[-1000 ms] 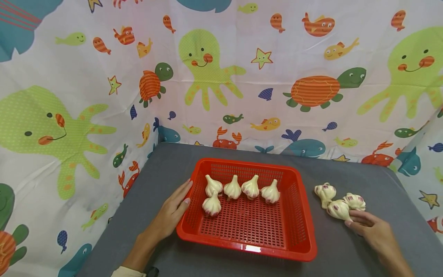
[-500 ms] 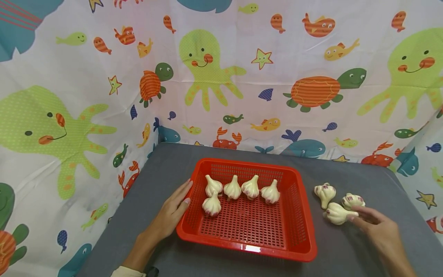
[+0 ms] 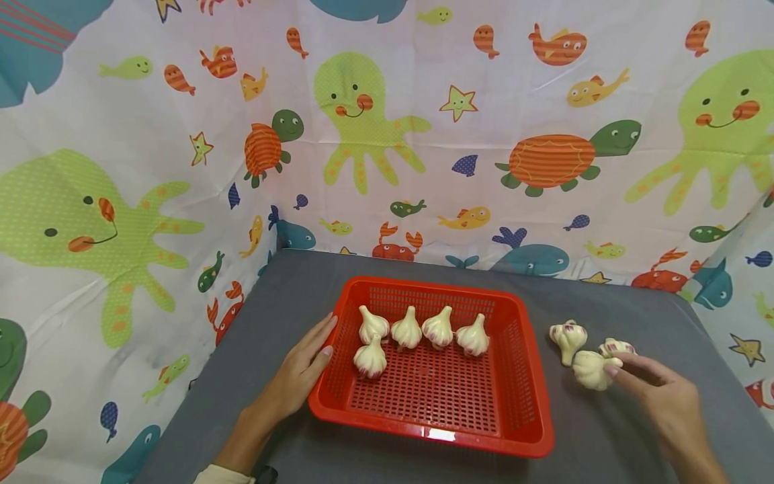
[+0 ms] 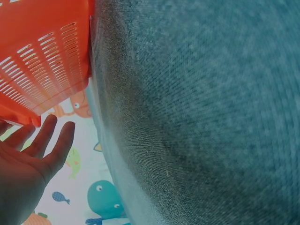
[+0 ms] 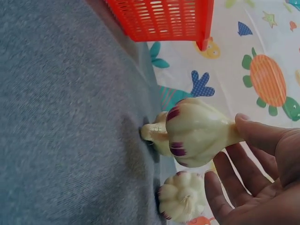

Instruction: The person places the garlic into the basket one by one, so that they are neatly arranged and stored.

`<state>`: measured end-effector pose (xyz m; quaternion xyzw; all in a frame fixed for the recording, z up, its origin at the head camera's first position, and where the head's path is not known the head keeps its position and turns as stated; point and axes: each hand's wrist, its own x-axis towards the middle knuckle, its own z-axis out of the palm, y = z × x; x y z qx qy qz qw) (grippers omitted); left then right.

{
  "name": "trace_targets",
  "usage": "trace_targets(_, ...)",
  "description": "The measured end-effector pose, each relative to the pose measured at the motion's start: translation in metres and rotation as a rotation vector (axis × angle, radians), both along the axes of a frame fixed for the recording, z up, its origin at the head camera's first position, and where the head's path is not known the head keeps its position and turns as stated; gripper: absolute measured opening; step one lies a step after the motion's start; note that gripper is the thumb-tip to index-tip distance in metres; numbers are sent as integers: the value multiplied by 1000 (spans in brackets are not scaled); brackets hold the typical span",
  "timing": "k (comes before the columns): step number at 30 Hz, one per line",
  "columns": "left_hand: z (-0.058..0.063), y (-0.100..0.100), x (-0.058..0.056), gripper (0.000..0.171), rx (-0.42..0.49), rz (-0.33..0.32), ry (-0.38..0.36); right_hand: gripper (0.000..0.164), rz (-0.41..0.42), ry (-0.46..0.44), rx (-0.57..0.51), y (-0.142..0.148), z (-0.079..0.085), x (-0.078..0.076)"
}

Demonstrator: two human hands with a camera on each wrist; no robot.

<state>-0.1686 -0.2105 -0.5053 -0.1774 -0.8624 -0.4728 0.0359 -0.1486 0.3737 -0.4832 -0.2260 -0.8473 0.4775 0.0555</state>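
Starting at left: found left hand [image 3: 296, 370] laid against the left rim of the red plastic basket [image 3: 484, 441], fingers extended, gripping nothing. Judged a light contact; might not prevent skidding over the grey tabletop [image 3: 314, 275] after a knock from the right.

Moving inward: counted a row of four garlic bulbs [image 3: 438, 328] along the back of the basket, plus a front garlic bulb [image 3: 369, 361] close to the leftmost. Cannot tell whether upright or leaning. Rounded, so likely to roll or topple with any jolt to the basket.

Right of the basket, on the tabletop: noted back garlic bulb [image 3: 568, 339], neck toward the viewer. Just in front and to the right: held garlic bulb [image 3: 591, 371], apparently clear of the tabletop. Next, noted partly hidden garlic bulb [image 3: 617, 346] behind the fingers; cannot tell whether touching.

Far right: found right hand [image 3: 668, 396] pinching the held garlic bulb by its neck between thumb and finger, other fingers loosely spread. Judged prone to twisting or slipping, from so narrow a hold on a glossy neck. Swung low, could strike either neighbour or catch the basket's right rim.
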Motion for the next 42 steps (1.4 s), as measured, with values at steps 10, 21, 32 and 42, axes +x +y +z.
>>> trace_targets(10, -1, 0, 0, 57, -5, 7, 5, 39, -12, 218, -160, -16, 17, 0)
trace_targets(21, 0, 0, 1, 56, -10, 7, 10, 47, -27, 226, -108, -36, 46, -4)
trace_targets(32, 0, 0, 0, 56, -25, 10, 32, 42, 59, 384, -251, -61, 73, -9)
trace_targets(42, -1, -1, 0, 56, -42, 20, 41, 36, 145, 465, -289, -87, 88, -16)
